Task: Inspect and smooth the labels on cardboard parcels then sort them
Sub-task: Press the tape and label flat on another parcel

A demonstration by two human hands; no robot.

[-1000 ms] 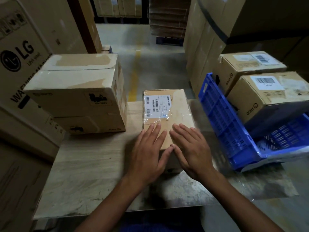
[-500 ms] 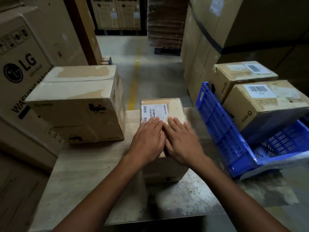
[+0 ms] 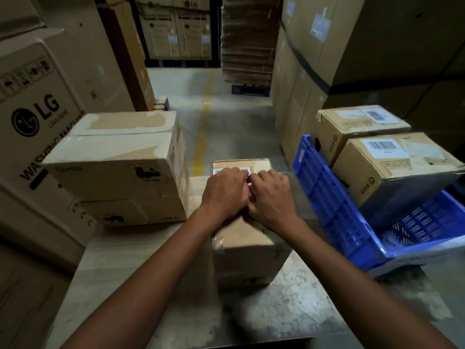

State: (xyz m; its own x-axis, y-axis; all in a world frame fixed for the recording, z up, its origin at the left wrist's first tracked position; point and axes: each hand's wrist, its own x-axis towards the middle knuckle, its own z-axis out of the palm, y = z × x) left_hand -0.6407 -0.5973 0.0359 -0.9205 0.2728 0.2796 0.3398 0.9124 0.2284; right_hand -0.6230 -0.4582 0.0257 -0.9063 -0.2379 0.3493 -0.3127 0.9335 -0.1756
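A small cardboard parcel (image 3: 242, 244) stands on the worn table (image 3: 130, 278) in front of me. Its white barcode label (image 3: 245, 170) lies on the top face near the far edge and is mostly hidden under my fingers. My left hand (image 3: 225, 191) and my right hand (image 3: 270, 197) lie side by side on the parcel's top, fingers flat and pressing on the label. Neither hand grips anything.
Two stacked cardboard boxes (image 3: 118, 157) stand on the table's left. A tilted blue crate (image 3: 334, 205) at the right holds two labelled parcels (image 3: 400, 167). Large appliance cartons (image 3: 37, 117) wall both sides, and an aisle floor with a yellow line (image 3: 201, 139) runs ahead.
Both hands have slid away from me along the parcel's top, from its near half onto the label at the far edge. The parcel has not moved.
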